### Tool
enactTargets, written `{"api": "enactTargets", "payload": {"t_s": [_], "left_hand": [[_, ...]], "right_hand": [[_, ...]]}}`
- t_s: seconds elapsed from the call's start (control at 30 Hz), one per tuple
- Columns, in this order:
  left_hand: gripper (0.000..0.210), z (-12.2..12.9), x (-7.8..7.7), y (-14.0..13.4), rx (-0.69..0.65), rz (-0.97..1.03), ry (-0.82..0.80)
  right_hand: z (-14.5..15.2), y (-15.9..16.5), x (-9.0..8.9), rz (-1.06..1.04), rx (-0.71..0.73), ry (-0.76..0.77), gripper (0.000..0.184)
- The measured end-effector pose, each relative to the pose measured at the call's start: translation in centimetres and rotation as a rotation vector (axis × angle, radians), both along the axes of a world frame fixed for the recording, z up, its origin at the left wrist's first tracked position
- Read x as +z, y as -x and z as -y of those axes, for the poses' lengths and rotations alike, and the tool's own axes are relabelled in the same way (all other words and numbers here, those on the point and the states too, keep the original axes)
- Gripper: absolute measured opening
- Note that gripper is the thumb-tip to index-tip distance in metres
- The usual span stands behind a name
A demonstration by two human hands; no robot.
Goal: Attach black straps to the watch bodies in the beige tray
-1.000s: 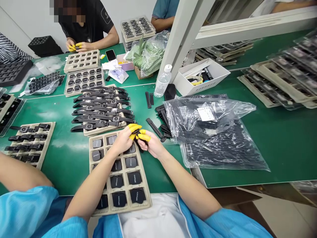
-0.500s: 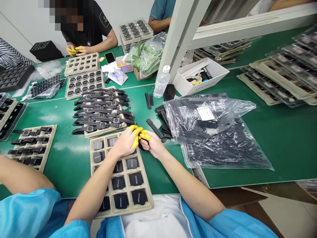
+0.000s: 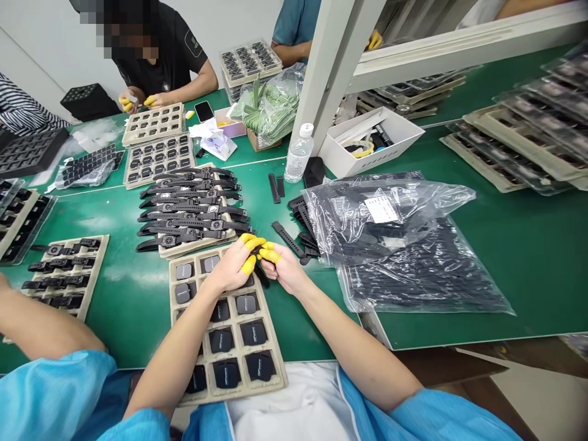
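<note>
Two hands (image 3: 233,263) (image 3: 283,268) pinching a strap (image 3: 263,277).
Strapped watches (image 3: 189,216), seemingly done, lying at ten o'clock; bare watches (image 3: 253,332) waiting at seven.

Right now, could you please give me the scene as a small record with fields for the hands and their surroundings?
Left hand: yellow finger covers, pinching a dark piece
Right hand: yellow finger covers, pinching the same dark piece
Tray: beige, compartments holding dark square pieces, partly hidden by the left forearm
Beyond tray: black watches with straps, in rows
Right side: loose black straps; clear plastic bags
Farther back: clear bottle; open white box
Opposite: person in black top
</note>
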State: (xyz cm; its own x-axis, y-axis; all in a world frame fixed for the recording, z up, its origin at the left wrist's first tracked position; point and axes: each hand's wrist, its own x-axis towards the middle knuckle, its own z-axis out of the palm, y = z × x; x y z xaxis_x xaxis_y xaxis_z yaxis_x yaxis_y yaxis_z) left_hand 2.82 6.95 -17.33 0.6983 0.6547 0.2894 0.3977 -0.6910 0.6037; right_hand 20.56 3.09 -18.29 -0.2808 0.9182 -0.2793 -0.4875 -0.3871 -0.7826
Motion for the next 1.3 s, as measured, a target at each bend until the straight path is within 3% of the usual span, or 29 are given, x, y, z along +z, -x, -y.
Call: {"api": "enactTargets", "payload": {"t_s": [0.17, 0.33, 0.4, 0.47, 0.67, 0.77, 0.83, 0.97, 1.07, 1.17, 1.3], "left_hand": [[0.056, 0.2, 0.8, 0.0, 0.092, -0.049, 0.031], [0.058, -1.2, 5.1, 2.9, 0.283, -0.369, 0.065], [0.047, -2.3, 6.7, 4.7, 0.342, -0.539, 0.038], [0.036, -3.3, 7.2, 6.3, 0.336, -0.678, 0.02], [0.025, -3.2, 4.8, 7.8, 0.227, -0.665, 0.102], [0.027, -2.2, 3.6, 7.4, 0.23, -0.658, -0.007], [0.026, -1.5, 3.2, 7.3, 0.316, -0.635, -0.15], [0.022, 0.6, 3.4, 7.8, 0.477, -0.677, -0.279], [0.021, 2.4, 4.3, 7.8, 0.42, -0.833, -0.207], [0.022, 3.4, 5.0, 7.1, 0.392, -0.969, -0.174], [0.022, 3.8, 5.3, 5.6, 0.373, -1.048, -0.185]], "right_hand": [[-0.3, -0.3, -0.2, 0.183, -0.054, -0.182, 0.042], [-1.4, -2.0, -0.7, 0.537, 0.04, -0.396, 0.036], [-1.7, -2.6, -0.9, 0.659, 0.06, -0.492, 0.031], [-1.9, -2.8, -1.2, 0.785, 0.075, -0.555, 0.03], [-1.5, -2.4, -1.6, 1.038, 0.125, -0.496, 0.018], [-1.4, -2.4, -1.6, 1.186, 0.101, -0.53, 0.017], [-1.6, -2.6, -1.7, 1.277, -0.018, -0.624, 0.023], [-2.6, -3.2, -2.7, 1.539, -0.259, -0.679, 0.039], [-3.1, -3.4, -3.6, 1.701, -0.213, -0.593, 0.046], [-3.4, -3.2, -4.2, 1.761, -0.131, -0.568, 0.038], [-3.6, -3.5, -4.7, 1.633, -0.135, -0.584, 0.029]]}}
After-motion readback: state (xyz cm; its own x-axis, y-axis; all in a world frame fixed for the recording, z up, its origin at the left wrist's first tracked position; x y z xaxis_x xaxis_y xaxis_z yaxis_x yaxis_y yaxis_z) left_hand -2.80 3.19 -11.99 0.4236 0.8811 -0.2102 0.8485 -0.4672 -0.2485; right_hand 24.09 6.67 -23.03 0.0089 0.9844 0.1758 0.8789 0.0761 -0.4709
